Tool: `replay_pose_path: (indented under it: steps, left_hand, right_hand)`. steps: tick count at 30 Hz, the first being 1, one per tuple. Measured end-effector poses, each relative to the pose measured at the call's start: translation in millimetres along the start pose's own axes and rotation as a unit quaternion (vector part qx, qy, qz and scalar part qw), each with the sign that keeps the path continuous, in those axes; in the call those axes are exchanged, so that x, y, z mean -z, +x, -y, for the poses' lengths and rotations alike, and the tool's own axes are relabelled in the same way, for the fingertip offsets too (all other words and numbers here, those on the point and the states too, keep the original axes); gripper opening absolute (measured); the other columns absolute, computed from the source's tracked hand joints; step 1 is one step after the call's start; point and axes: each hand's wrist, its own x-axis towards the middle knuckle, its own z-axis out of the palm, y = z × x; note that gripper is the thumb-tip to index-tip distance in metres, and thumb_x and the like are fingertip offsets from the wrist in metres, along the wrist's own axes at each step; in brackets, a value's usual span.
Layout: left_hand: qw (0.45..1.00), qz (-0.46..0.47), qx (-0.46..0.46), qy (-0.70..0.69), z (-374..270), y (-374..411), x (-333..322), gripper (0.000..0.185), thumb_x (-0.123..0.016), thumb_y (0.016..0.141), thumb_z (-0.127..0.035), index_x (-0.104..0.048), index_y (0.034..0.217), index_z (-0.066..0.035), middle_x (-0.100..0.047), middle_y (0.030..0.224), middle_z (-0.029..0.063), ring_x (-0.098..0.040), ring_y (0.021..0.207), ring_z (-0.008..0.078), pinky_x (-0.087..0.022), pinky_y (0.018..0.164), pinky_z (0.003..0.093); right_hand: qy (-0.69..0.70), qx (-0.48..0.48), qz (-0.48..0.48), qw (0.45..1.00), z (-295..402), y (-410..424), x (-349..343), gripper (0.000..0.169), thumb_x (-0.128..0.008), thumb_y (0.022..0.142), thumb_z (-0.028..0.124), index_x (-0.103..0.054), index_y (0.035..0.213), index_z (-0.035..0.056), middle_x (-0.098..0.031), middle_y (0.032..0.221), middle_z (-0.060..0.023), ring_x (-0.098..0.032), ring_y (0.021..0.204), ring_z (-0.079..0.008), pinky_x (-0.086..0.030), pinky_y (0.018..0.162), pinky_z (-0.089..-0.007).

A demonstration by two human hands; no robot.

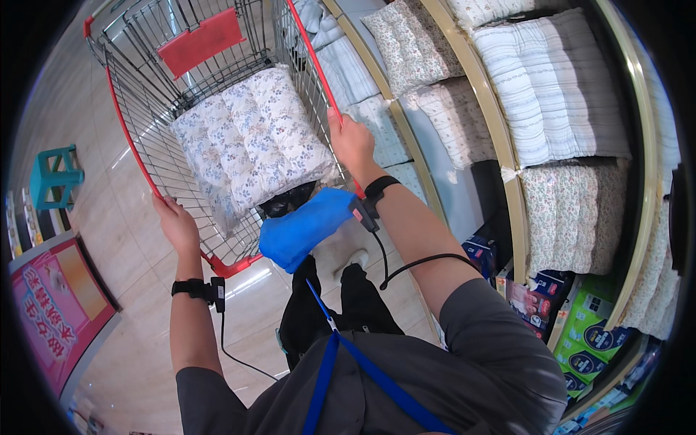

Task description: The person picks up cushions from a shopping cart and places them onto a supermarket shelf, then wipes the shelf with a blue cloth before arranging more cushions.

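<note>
A wire shopping cart with red rails stands before me. My left hand grips its left rail near the handle corner. On the other side, my right hand is closed around the right rail. Inside the basket lies a tufted seat cushion, white with a blue floral print and wrapped in clear plastic. A black plastic bag is partly hidden beneath its near edge. Blue fabric or plastic drapes over the cart's handle, covering most of it; what it holds is hidden.
On the right, shelves carry floral cushions and striped cushions. Green packages sit on a lower shelf. A teal plastic stool stands on the tiled floor at left, near a pink display panel bearing writing.
</note>
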Motion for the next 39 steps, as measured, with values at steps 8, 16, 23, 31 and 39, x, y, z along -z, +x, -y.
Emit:
replay_pose_path:
  steps: [8,16,23,31,39]
  left_hand:
    - [1.0,0.005,0.007,-0.027,-38.0,35.8,-21.7,0.042,-0.041,0.108,-0.022,-0.039,0.145,-0.003,-0.068,0.108,0.0235,-0.068,0.096,0.0387,-0.053,0.082,0.0455]
    - [1.0,-0.001,0.011,-0.01,-54.1,50.0,-44.3,0.043,-0.042,0.108,-0.022,-0.037,0.146,-0.003,-0.069,0.105,0.0225,-0.069,0.093,0.0371,-0.053,0.081,0.0443]
    - [0.999,-0.003,0.038,-0.021,-63.7,66.2,-62.5,0.044,-0.041,0.108,-0.023,-0.036,0.148,-0.004,-0.068,0.107,0.021,-0.069,0.093,0.0344,-0.054,0.081,0.0424]
    - [0.999,0.004,0.034,-0.004,-71.3,93.3,-96.3,0.043,-0.041,0.109,-0.024,-0.039,0.144,0.0,-0.068,0.105,0.0189,-0.068,0.089,0.029,-0.054,0.078,0.0393]
    - [0.998,0.026,0.05,-0.007,-26.2,121.6,-148.5,0.04,-0.043,0.108,-0.027,-0.046,0.136,0.002,-0.068,0.108,0.0194,-0.069,0.086,0.027,-0.056,0.076,0.0365]
  right_hand:
    - [0.218,0.182,-0.019,0.959,-62.1,95.4,-72.7,0.052,-0.063,0.094,0.032,-0.052,0.143,0.0172,-0.057,0.138,-0.0087,-0.054,0.127,-0.0304,-0.043,0.105,-0.0474]
    - [0.091,0.232,-0.094,0.964,-59.6,128.7,-57.1,0.039,-0.058,0.101,0.028,-0.058,0.136,0.0101,-0.064,0.126,-0.0058,-0.061,0.114,-0.0213,-0.049,0.098,-0.0388]
    - [0.033,0.262,-0.097,0.959,-33.3,145.9,-27.2,0.044,-0.065,0.095,0.025,-0.058,0.136,0.0113,-0.064,0.128,-0.0104,-0.062,0.116,-0.0279,-0.049,0.099,-0.0423]
    - [0.098,0.174,-0.015,0.98,-42.2,195.9,-52.5,0.039,-0.059,0.098,0.029,-0.06,0.133,0.0126,-0.067,0.12,-0.012,-0.065,0.109,-0.0295,-0.051,0.092,-0.0442]
    - [-0.002,0.304,-0.216,0.928,-63.4,254.0,-115.6,0.02,-0.058,0.095,0.027,-0.068,0.099,0.0097,-0.07,0.086,-0.0105,-0.068,0.078,-0.0297,-0.052,0.062,-0.0454]
